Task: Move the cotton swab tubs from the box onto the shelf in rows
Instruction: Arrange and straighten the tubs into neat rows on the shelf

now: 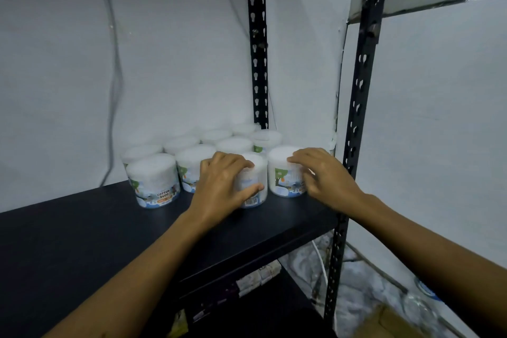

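White plastic cotton swab tubs point(153, 181), short round cylinders with printed labels, are standing in rows on the dark flat shelf point(82, 230), at and beyond the fingertips. The left hand point(222, 184) is gripping one tub of the front row point(253, 181), fingers curled over its top edge and thumb against its side. Just beside it, the right hand point(318, 170) is resting relaxed, nearly straight fingers on the neighbouring tub point(282, 173), steadying rather than clasping.

To do this step well, both tubs probably need sliding until their walls touch and their fronts line up with the tub left of the left hand, pressing low so neither tips.

Every tub's long axis is standing upright, lid up. The gripped tub's barcode is facing the person, while the others are showing their picture side.
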`<state>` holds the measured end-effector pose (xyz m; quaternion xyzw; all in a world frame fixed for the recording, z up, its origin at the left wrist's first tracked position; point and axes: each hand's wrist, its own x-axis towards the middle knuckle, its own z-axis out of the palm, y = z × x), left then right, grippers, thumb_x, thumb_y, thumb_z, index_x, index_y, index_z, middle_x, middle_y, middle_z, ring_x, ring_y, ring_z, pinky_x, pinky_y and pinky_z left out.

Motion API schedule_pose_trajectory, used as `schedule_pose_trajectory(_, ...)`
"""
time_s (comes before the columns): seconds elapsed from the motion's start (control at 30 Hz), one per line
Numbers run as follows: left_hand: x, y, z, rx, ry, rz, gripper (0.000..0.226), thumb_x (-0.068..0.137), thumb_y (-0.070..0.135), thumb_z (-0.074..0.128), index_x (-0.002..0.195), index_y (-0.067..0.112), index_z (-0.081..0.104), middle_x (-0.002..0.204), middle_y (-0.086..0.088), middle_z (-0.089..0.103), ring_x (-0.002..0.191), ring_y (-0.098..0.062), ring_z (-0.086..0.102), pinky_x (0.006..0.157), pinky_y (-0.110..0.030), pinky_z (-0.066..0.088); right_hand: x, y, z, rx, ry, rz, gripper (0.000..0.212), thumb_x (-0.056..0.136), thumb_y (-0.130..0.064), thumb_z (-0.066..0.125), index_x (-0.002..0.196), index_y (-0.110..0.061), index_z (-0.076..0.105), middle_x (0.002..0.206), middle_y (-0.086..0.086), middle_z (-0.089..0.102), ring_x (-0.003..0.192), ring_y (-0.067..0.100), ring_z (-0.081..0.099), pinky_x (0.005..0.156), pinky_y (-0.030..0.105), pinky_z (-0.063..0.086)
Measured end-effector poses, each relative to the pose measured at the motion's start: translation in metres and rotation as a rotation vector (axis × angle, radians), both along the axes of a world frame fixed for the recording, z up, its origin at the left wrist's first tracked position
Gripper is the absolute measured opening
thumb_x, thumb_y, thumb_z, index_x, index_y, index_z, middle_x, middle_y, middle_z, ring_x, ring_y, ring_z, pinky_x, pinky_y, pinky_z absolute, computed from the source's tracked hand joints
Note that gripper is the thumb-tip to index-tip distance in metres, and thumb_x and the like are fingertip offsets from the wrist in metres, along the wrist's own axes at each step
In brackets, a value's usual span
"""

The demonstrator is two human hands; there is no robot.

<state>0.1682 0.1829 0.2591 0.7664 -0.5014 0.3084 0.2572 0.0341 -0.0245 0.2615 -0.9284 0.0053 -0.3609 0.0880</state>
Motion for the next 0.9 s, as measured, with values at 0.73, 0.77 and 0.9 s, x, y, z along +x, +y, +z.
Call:
schedule_pose_trajectory(0.73,0.021,-0.011,-0.009,-0.033,-0.043,-0.033,0.052,0.076,0.053,0.06,0.112,0.014,0.065,0.109,-0.001,0.059,0.105,-0.017,0.044,0.084,-0.031,0.041,0.022,0.0,0.013,0.069,0.093,-0.232,0.032,0.091,-0.015,0.052,0.121,-0.009,0.059,0.125,0.007,0.056,0.114,0.025,0.048,0.086,0.041,0.049)
schedule_pose_trajectory(0.77,0.02,-0.014,-0.009,-0.032,-0.06,-0.017,0.051,0.075,0.053,0.063,0.11,0.015,0.066,0.108,-0.001,0.059,0.104,-0.017,0.044,0.082,-0.032,0.04,0.023,-0.001,0.012,0.072,0.095,-0.238,0.032,0.091,-0.017,0.052,0.121,-0.009,0.059,0.125,0.007,0.056,0.114,0.025,0.047,0.086,0.041,0.049)
schedule_pose_trajectory(0.9,0.017,-0.024,-0.009,-0.041,-0.061,0.018,0.049,0.073,0.053,0.067,0.109,0.02,0.065,0.105,0.002,0.056,0.104,-0.016,0.042,0.083,-0.032,0.035,0.023,-0.001,0.01,0.075,0.088,-0.24,0.034,0.092,-0.025,0.054,0.124,-0.014,0.058,0.126,0.006,0.055,0.118,0.023,0.045,0.087,0.04,0.049)
